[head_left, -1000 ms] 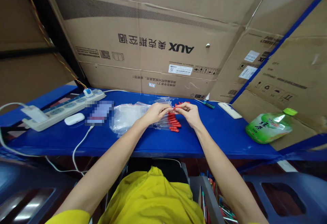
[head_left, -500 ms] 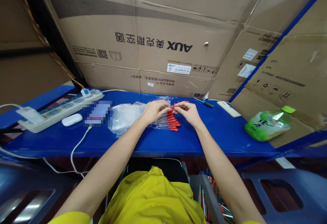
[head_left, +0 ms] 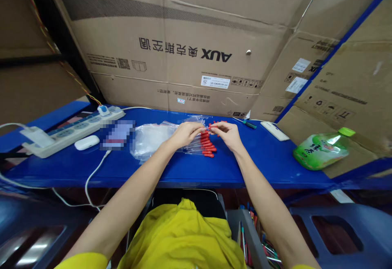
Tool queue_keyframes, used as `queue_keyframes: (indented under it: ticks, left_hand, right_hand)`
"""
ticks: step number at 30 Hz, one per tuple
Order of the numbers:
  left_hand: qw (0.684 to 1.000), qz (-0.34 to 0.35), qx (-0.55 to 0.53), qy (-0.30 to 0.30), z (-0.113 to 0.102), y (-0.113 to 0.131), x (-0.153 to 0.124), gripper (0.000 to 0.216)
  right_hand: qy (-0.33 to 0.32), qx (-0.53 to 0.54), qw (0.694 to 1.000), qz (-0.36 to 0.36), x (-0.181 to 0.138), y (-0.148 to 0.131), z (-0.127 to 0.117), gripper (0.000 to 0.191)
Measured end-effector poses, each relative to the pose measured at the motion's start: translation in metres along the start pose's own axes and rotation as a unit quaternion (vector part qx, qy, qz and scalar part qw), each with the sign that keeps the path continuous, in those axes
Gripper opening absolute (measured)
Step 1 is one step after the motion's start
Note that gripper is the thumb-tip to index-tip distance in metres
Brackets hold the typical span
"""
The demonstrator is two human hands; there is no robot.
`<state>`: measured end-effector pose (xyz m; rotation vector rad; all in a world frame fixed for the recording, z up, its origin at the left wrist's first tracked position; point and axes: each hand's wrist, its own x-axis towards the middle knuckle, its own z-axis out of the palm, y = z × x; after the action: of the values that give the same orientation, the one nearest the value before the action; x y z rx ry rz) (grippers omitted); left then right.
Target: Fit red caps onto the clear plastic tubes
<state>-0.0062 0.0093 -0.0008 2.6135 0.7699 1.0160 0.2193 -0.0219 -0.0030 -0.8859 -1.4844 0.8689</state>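
Over the middle of the blue table, my left hand [head_left: 185, 134] and my right hand [head_left: 228, 134] meet fingertip to fingertip. My right fingers pinch a small red-handled screwdriver [head_left: 209, 127]. My left fingers are closed at its thin end; what exactly they grip is too small to make out. Beneath my hands lies a row of similar red-handled screwdrivers [head_left: 208, 149], their handles to the right and their thin clear-looking shafts to the left. Behind my left hand are several clear thin tubes [head_left: 196, 118]. Clear plastic bags [head_left: 151, 138] lie left of my left wrist.
A green-handled screwdriver [head_left: 249, 124] and a white flat object [head_left: 274, 131] lie at the back right. Further right a green bottle [head_left: 320, 151] lies tilted. On the left are a power strip [head_left: 76, 128], a white case [head_left: 87, 142] and a blurred phone [head_left: 118, 135]. Cardboard [head_left: 171, 68] stands behind.
My hands stay nearly in place, with small shifts of the fingers around the red-handled screwdriver. My left fingers are drawn closer together. Nothing else has visibly moved.
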Motion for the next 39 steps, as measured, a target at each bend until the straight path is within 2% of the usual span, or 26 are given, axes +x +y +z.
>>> queue_keyframes:
  ticks: [23,28,33,39]
  left_hand:
    - [1.0,0.009,-0.01,-0.009,0.001,-0.001,0.0,0.041]
    - [1.0,0.009,-0.002,0.011,0.001,0.001,0.0,0.04]
    - [0.999,-0.021,0.013,0.043,0.001,0.002,0.0,0.038]
    - [0.999,-0.042,0.008,0.019,-0.001,0.002,0.0,0.042]
  right_hand:
    - [-0.008,0.007,1.0,-0.003,-0.002,0.005,0.004,0.035]
    - [0.0,-0.001,1.0,-0.005,0.001,0.003,0.002,0.036]
    - [-0.022,-0.01,1.0,0.014,0.002,-0.004,-0.003,0.041]
    - [-0.026,0.014,0.999,0.028,0.001,-0.007,-0.004,0.041]
